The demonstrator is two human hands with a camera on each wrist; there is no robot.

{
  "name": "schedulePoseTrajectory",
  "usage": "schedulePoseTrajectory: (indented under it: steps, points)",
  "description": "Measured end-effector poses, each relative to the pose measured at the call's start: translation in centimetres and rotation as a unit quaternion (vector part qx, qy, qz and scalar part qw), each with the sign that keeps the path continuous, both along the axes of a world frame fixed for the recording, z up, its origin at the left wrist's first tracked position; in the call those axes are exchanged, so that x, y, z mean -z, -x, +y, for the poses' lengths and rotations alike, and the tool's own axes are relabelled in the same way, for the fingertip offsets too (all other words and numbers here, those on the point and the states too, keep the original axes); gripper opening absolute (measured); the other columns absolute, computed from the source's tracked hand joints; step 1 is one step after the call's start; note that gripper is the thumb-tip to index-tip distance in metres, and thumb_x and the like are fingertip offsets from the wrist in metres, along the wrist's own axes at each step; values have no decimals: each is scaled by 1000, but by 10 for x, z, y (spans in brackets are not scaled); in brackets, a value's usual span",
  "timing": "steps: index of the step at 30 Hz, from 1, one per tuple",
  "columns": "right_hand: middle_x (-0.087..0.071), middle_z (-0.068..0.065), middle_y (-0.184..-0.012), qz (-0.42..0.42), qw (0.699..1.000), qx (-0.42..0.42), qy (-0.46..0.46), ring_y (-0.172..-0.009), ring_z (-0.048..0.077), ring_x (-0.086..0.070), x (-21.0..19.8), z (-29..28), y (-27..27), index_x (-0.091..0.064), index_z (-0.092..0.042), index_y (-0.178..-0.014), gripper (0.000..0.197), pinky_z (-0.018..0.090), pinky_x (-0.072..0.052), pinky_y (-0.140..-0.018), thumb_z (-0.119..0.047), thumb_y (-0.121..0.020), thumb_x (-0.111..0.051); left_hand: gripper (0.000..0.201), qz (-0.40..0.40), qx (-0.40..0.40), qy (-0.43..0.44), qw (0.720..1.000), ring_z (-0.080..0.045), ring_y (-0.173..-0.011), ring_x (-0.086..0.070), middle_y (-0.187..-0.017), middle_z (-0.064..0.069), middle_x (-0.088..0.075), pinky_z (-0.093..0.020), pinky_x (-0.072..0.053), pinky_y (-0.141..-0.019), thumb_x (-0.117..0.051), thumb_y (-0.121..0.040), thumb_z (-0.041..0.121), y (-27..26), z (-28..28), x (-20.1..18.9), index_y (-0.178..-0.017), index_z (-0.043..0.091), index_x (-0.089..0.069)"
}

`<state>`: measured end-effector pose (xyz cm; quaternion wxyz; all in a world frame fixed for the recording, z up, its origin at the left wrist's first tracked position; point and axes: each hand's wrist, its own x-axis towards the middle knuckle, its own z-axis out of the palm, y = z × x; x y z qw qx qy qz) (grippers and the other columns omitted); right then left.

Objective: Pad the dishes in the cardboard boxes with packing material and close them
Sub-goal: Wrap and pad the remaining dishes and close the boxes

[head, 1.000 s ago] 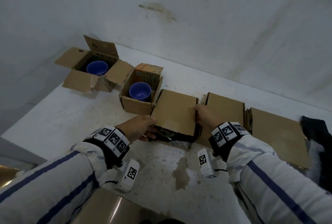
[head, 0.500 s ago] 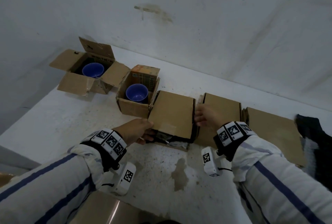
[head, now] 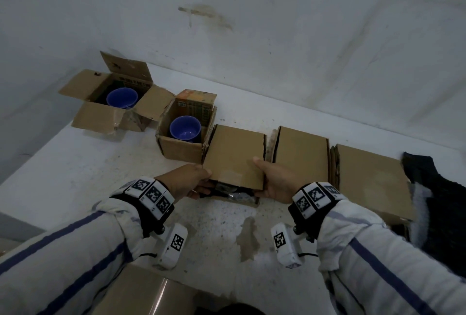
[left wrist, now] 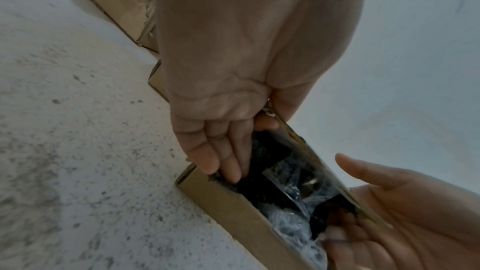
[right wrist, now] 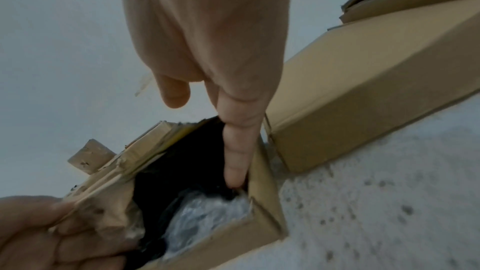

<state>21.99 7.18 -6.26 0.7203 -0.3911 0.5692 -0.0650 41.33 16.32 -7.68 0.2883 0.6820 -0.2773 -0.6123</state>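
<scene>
The left hand (head: 185, 181) grips the near left corner of a box lid (head: 235, 155), thumb on top and fingers (left wrist: 221, 159) curled under the edge into the gap. The right hand (head: 276, 181) holds the near right corner of the same lid, thumb lying on its top and fingers tucked beneath; in the right wrist view one finger (right wrist: 237, 147) reaches down inside along the box wall. The lid stands part raised over its box (left wrist: 233, 204), and the gap shows crinkled clear plastic packing (right wrist: 207, 210) over something dark. The box sits on a speckled white table (head: 126, 171). Just right of it lie two more closed boxes, one (head: 301, 155) close beside, another (head: 370, 178) beyond that. Touching its left side stands an open box (head: 181, 148) with a blue bowl (head: 185, 129) inside, no padding visible. Further left and back, a second open box (head: 100, 115) with its flaps spread holds another blue bowl (head: 122, 97). A dark cloth (head: 433, 188) lies at the table's right edge, and a white wall (head: 277, 24) rises behind
</scene>
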Motion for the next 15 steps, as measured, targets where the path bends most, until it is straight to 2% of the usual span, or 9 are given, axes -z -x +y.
schedulePoseTrajectory:
  steps: [1, 3, 4, 5, 7, 10, 12, 15]
  points:
    - [-64, 11, -111, 24, 1000, -16, 11, -87, 25, -64, -2, -2, 1, -54, -11, -121, 44, 37, -55, -78, -46, -94, -48, 18, -2, 0, -1, 1000, -19, -84, -60, -95, -5, -65, -29, -41, -69, -36, -102, 24, 1, 0, 0, -103, 13, -50]
    - [-63, 15, -94, 94, 993, -35, 55, -68, 25, -59, -9, -7, 3, -56, -3, -114, 53, 37, -53, -64, -51, -92, -49, 18, -2, 2, -1, 1000, -19, -86, -60, -95, -5, -65, -29, -40, -69, -36, -102, 25, 1, 1, -1, -103, 15, -50]
    - [-59, 14, -86, 119, 989, -33, 80, -65, 24, -55, -14, -10, 3, -55, -1, -110, 52, 36, -51, -60, -50, -92, -49, 18, -2, 3, -1, 1000, -19, -87, -60, -95, -4, -65, -29, -40, -69, -35, -102, 25, 2, 1, -2, -104, 15, -50]
    - [-55, 12, -82, 124, 988, -29, 92, -65, 23, -54, -16, -12, 2, -53, -1, -108, 49, 34, -50, -58, -47, -93, -49, 18, -2, 3, 0, 1000, -18, -87, -60, -95, -4, -65, -28, -40, -68, -35, -102, 25, 2, 1, -2, -107, 16, -49]
    - [-56, 10, -87, 76, 995, -15, 56, -71, 24, -57, -19, -14, -2, -52, -4, -112, 41, 33, -50, -57, -41, -95, -50, 17, -4, 5, -1, 1000, -17, -85, -59, -93, -3, -64, -28, -40, -67, -35, -102, 25, 3, 2, -3, -109, 16, -48]
    - [-62, 7, -96, -8, 999, 34, -10, -86, 22, -61, -16, -6, -9, -56, -9, -117, 32, 33, -54, -66, -32, -94, -55, 18, -2, 9, -1, 1000, -16, -84, -58, -92, -2, -64, -27, -40, -66, -33, -103, 24, 3, 3, -4, -111, 16, -46]
    - [-64, 7, -97, -24, 998, 56, -15, -86, 21, -62, -12, -2, -8, -57, -10, -115, 27, 33, -54, -68, -27, -93, -57, 18, -7, 17, 1, 1000, -17, -87, -58, -98, -5, -64, -28, -40, -67, -33, -103, 24, 3, 3, -4, -112, 15, -44]
    - [-64, 8, -101, -18, 999, 28, 9, -84, 21, -63, -12, -3, -2, -56, -6, -118, 28, 31, -56, -64, -16, -92, -57, 20, -13, 18, 9, 1000, -18, -89, -59, -107, -9, -62, -27, -41, -70, -34, -102, 24, 3, 4, -2, -115, 13, -44]
